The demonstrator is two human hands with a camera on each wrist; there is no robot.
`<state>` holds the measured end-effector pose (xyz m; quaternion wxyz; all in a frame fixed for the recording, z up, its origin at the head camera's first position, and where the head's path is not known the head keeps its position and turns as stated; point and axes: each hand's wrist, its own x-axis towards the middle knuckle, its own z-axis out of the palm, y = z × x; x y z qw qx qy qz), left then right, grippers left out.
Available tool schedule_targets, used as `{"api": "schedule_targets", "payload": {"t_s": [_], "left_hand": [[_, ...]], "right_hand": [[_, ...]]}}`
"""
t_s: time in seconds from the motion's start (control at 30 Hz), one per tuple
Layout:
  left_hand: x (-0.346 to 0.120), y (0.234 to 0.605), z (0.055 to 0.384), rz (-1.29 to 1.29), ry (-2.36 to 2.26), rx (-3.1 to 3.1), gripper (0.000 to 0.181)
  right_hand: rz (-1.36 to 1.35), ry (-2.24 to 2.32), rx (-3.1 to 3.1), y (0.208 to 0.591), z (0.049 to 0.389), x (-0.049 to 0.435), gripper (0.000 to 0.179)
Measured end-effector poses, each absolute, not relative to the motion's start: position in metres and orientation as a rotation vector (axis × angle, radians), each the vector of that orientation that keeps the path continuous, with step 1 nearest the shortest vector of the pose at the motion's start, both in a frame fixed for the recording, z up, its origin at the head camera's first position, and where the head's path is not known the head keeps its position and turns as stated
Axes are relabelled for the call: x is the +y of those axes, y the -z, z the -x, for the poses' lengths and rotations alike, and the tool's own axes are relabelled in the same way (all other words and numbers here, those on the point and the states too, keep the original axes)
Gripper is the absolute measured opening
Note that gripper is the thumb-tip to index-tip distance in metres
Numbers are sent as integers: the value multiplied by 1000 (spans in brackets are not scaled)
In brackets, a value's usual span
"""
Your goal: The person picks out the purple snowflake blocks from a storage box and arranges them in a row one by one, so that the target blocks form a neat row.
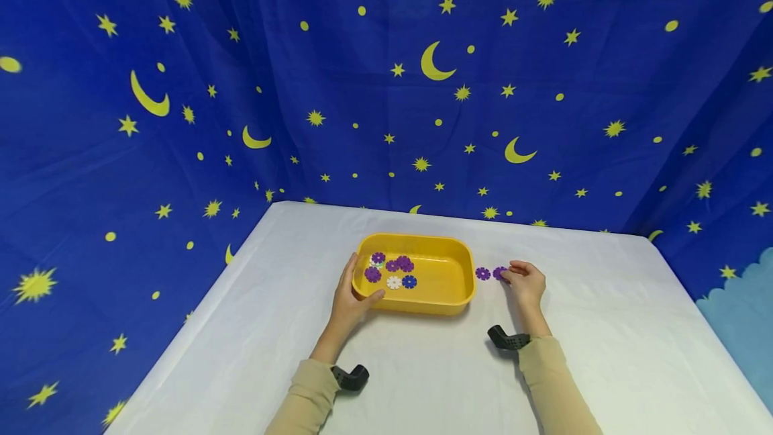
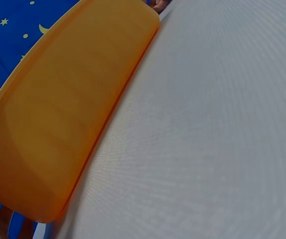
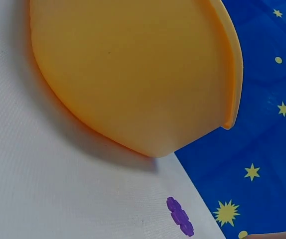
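A yellow plastic tray [image 1: 443, 307] sits on the white table. My left hand [image 1: 350, 301] grips its left end, thumb over the front rim and fingers along the outer side. Inside lie several purple flower-shaped discs [image 1: 372, 274], a white one [image 1: 394, 282] and a blue one [image 1: 409, 282], grouped in the left half. Just right of the tray, a purple flower-shaped disc [image 1: 482, 274] lies flat on the table. Beside it, my right hand [image 1: 525, 283] pinches another purple flower-shaped disc [image 1: 499, 273] between thumb and fingertips, partly covering it.
White cloth covers the table [image 1: 423, 374]. Blue curtains [image 1: 362, 86] with yellow stars and moons hang along the back and sides. A black wrist camera [image 1: 350, 378] is strapped to the left forearm, another wrist camera [image 1: 507, 339] to the right.
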<state>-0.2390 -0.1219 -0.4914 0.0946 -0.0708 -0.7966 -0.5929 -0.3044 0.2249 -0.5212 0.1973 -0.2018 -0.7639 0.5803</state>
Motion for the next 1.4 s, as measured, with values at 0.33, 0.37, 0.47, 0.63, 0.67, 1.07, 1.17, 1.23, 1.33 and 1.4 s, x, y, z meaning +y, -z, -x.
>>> {"api": "schedule_targets", "payload": {"t_s": [0.33, 0.37, 0.47, 0.63, 0.67, 1.07, 1.17, 1.23, 1.33, 1.4], "left_hand": [[-123, 491, 240, 214, 1743, -2372, 92], [-123, 493, 240, 218, 1739, -2372, 92], [-124, 506, 248, 218, 1741, -2362, 94], [-127, 529, 262, 213, 1732, -2348, 96], [-127, 530, 263, 216, 1730, -2346, 96], [-128, 532, 261, 233, 1718, -2331, 97], [-128, 534, 262, 256, 1667, -2315, 95], [-128, 535, 262, 254, 1651, -2309, 95], [-128, 534, 262, 237, 1675, -2319, 95], [-128, 532, 262, 227, 1713, -2323, 96]], "right_hand": [[557, -1716, -2040, 518, 303, 224, 24], [553, -1721, -2036, 517, 303, 224, 24], [554, -1722, -2039, 516, 303, 224, 23], [580, -1730, -2054, 514, 303, 224, 23], [580, -1734, -2055, 514, 303, 224, 24], [523, -1801, -1863, 499, 300, 216, 17], [473, -1844, -1776, 492, 300, 210, 13], [451, -1854, -1760, 487, 299, 206, 10], [452, -1842, -1796, 482, 298, 201, 10], [457, -1825, -1840, 478, 299, 198, 11]]}}
